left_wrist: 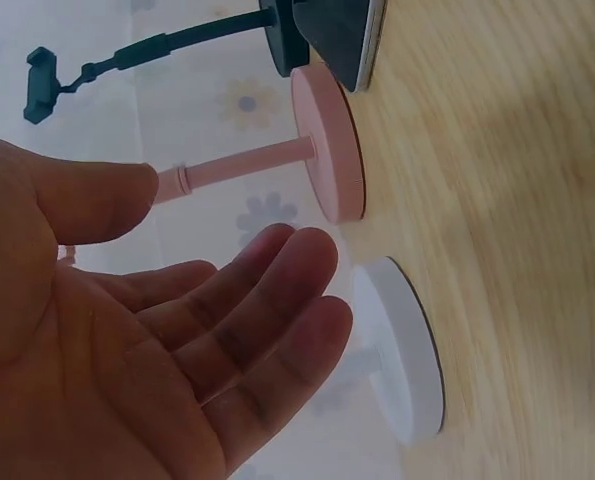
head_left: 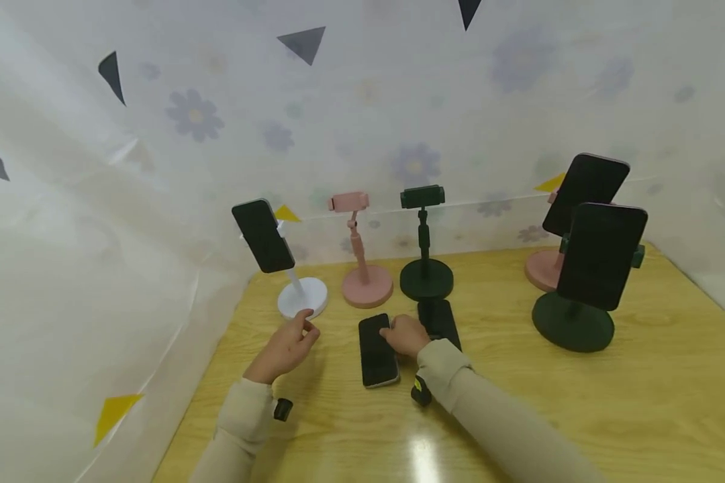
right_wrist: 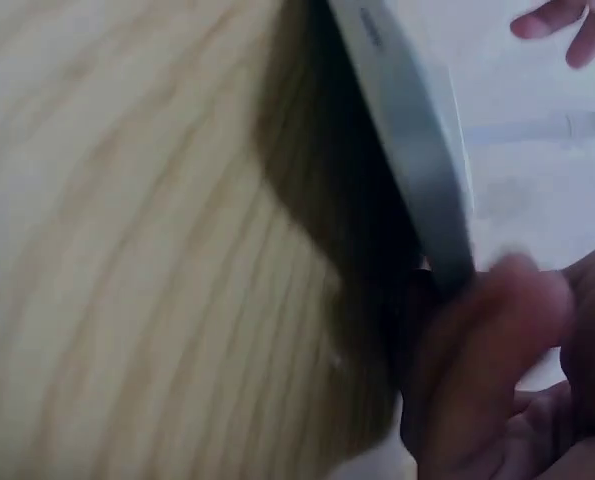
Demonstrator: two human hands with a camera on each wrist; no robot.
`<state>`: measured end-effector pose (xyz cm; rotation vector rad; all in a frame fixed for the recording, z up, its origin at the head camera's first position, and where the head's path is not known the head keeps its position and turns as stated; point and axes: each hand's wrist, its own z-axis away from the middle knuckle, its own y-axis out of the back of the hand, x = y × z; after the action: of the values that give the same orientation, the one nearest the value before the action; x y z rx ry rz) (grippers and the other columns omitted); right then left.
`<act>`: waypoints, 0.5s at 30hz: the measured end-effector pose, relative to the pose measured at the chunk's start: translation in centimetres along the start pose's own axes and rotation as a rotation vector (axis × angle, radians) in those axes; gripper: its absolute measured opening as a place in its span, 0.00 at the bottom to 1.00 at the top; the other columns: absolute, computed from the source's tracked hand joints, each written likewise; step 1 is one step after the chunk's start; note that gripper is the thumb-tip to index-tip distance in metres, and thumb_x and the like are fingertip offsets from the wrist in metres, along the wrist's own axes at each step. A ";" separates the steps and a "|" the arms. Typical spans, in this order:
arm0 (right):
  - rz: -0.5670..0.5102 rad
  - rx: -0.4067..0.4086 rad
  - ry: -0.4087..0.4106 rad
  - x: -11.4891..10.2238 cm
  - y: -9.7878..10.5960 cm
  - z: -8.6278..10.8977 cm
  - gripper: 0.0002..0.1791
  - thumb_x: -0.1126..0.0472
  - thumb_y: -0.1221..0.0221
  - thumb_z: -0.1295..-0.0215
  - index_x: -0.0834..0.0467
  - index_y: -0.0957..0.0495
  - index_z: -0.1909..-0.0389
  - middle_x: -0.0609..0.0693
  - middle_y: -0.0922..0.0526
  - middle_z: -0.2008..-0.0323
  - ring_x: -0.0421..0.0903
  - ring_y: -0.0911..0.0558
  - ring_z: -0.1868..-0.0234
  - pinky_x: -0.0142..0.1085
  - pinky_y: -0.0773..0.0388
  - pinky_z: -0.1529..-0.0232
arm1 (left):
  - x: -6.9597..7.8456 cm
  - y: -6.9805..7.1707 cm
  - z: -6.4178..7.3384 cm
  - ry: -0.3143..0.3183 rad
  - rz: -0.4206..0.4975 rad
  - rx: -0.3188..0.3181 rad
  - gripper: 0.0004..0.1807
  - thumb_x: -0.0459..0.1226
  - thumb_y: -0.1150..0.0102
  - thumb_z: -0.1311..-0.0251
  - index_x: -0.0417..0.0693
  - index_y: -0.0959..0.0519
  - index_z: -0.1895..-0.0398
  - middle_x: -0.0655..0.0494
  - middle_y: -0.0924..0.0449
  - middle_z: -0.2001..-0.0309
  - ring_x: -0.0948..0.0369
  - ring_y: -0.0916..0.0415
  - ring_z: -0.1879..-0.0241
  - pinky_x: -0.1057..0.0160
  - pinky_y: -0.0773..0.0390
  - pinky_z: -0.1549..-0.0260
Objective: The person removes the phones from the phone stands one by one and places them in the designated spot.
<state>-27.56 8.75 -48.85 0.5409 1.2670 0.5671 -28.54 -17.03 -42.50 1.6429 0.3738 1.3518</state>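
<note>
My right hand (head_left: 406, 335) pinches the right edge of a black-screened smartphone (head_left: 377, 355), its thumb over the screen side. In the right wrist view the smartphone's pale edge (right_wrist: 407, 120) tilts up from the wood, with a dark shadow beneath it. A second dark phone (head_left: 436, 314) lies just right of that hand, partly covered by it. My left hand (head_left: 285, 345) holds nothing; its fingers are loosely bent near the white phone stand's base (left_wrist: 402, 350). That white stand (head_left: 308, 295) carries an upright, tilted phone (head_left: 263, 235).
Behind the phones stand a pink phone stand (head_left: 367, 285) and a dark green one (head_left: 426, 278), both with bare clamps. At right, another green stand (head_left: 572, 325) and a pink stand (head_left: 540, 270) each bear a phone. A flower-patterned sheet (head_left: 350, 100) hangs behind the wooden table (head_left: 658, 402).
</note>
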 end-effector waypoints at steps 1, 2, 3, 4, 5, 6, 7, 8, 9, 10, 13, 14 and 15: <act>-0.019 -0.004 -0.020 0.0 -0.1 -0.2 0.24 0.53 0.43 0.29 0.54 0.34 0.87 0.45 0.31 0.91 0.39 0.28 0.89 0.30 0.35 0.82 | -0.1 -0.1 0.1 0.006 -0.008 -0.006 0.29 0.41 0.55 0.24 0.35 0.42 0.27 0.41 0.22 0.46 0.56 0.19 0.58 0.57 0.21 0.63; -0.036 0.000 -0.039 0.0 -0.1 -0.4 0.24 0.54 0.43 0.29 0.54 0.32 0.86 0.46 0.29 0.92 0.39 0.27 0.90 0.29 0.33 0.82 | -0.1 -0.2 0.1 0.011 -0.012 -0.010 0.29 0.41 0.55 0.24 0.35 0.42 0.27 0.42 0.22 0.46 0.56 0.19 0.58 0.57 0.21 0.63; -0.048 0.008 -0.054 0.0 -0.2 -0.5 0.23 0.54 0.43 0.29 0.55 0.30 0.85 0.46 0.28 0.92 0.39 0.25 0.90 0.29 0.31 0.82 | -0.1 -0.3 0.2 0.023 -0.013 -0.014 0.29 0.41 0.54 0.24 0.36 0.42 0.27 0.42 0.22 0.46 0.56 0.20 0.58 0.58 0.21 0.63; -0.058 0.019 -0.065 -0.1 -0.2 -0.7 0.21 0.54 0.43 0.29 0.56 0.28 0.83 0.47 0.25 0.91 0.39 0.24 0.90 0.29 0.29 0.81 | -0.2 -0.4 0.2 0.026 -0.011 -0.014 0.29 0.41 0.53 0.24 0.36 0.42 0.27 0.43 0.21 0.46 0.57 0.19 0.58 0.58 0.21 0.63; -0.060 0.032 -0.073 -0.1 -0.2 -0.9 0.20 0.54 0.42 0.30 0.57 0.27 0.83 0.48 0.25 0.91 0.39 0.24 0.90 0.29 0.29 0.81 | -0.2 -0.5 0.2 0.031 -0.007 -0.009 0.29 0.40 0.53 0.25 0.36 0.41 0.27 0.43 0.21 0.46 0.57 0.19 0.59 0.57 0.21 0.64; -0.057 0.048 -0.073 -0.2 -0.2 -1.1 0.20 0.54 0.42 0.30 0.58 0.26 0.82 0.48 0.24 0.91 0.39 0.24 0.90 0.29 0.28 0.80 | -0.2 -0.5 0.2 0.034 -0.002 -0.005 0.29 0.40 0.52 0.25 0.36 0.41 0.27 0.43 0.21 0.47 0.57 0.19 0.59 0.57 0.21 0.64; -0.051 0.062 -0.071 -0.3 -0.2 -1.3 0.20 0.54 0.42 0.30 0.58 0.25 0.82 0.48 0.24 0.91 0.39 0.24 0.90 0.29 0.28 0.79 | -0.2 -0.6 0.2 0.037 0.005 -0.005 0.29 0.40 0.52 0.25 0.36 0.41 0.27 0.43 0.20 0.47 0.57 0.20 0.60 0.57 0.21 0.64; -0.039 0.073 -0.069 -0.4 -0.3 -1.5 0.20 0.53 0.41 0.31 0.58 0.25 0.82 0.48 0.24 0.91 0.39 0.24 0.90 0.29 0.27 0.78 | -0.2 -0.7 0.2 0.040 0.010 -0.007 0.29 0.40 0.52 0.25 0.36 0.41 0.27 0.43 0.20 0.47 0.57 0.20 0.60 0.57 0.21 0.63; -0.017 0.084 -0.061 -0.5 -0.3 -1.6 0.21 0.53 0.41 0.31 0.57 0.25 0.83 0.47 0.25 0.91 0.39 0.24 0.90 0.29 0.28 0.76 | -0.3 -0.8 0.2 0.043 0.017 -0.013 0.29 0.40 0.51 0.26 0.36 0.41 0.27 0.42 0.20 0.47 0.57 0.20 0.60 0.57 0.21 0.63; -0.005 0.090 -0.059 -0.6 -0.3 -1.8 0.21 0.52 0.41 0.31 0.57 0.25 0.84 0.47 0.25 0.91 0.40 0.24 0.90 0.30 0.27 0.74 | -0.3 -0.9 0.3 0.046 0.024 -0.018 0.29 0.40 0.51 0.26 0.36 0.41 0.27 0.42 0.21 0.47 0.57 0.20 0.60 0.56 0.21 0.63; 0.033 0.099 -0.050 -1.0 -0.4 -2.1 0.24 0.51 0.41 0.32 0.55 0.26 0.88 0.46 0.27 0.92 0.41 0.25 0.88 0.32 0.26 0.70 | -0.5 -1.2 0.3 0.058 0.033 -0.033 0.29 0.40 0.51 0.26 0.36 0.41 0.27 0.41 0.21 0.47 0.57 0.20 0.60 0.55 0.20 0.62; 0.044 0.102 -0.046 -1.1 -0.4 -2.2 0.24 0.51 0.41 0.32 0.54 0.27 0.89 0.46 0.27 0.92 0.41 0.25 0.88 0.33 0.26 0.68 | -0.6 -1.3 0.4 0.061 0.032 -0.033 0.29 0.40 0.51 0.26 0.36 0.41 0.27 0.41 0.21 0.47 0.57 0.20 0.60 0.55 0.20 0.62; 0.053 0.107 -0.041 -1.2 -0.5 -2.2 0.25 0.51 0.41 0.32 0.54 0.27 0.89 0.46 0.27 0.92 0.41 0.25 0.88 0.34 0.25 0.67 | -0.7 -1.4 0.4 0.065 0.032 -0.032 0.29 0.40 0.51 0.26 0.36 0.40 0.27 0.41 0.21 0.47 0.56 0.20 0.59 0.54 0.20 0.61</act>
<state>-29.93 7.73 -48.76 0.6736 1.2517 0.5323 -28.00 -16.98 -44.04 1.5870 0.3637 1.4308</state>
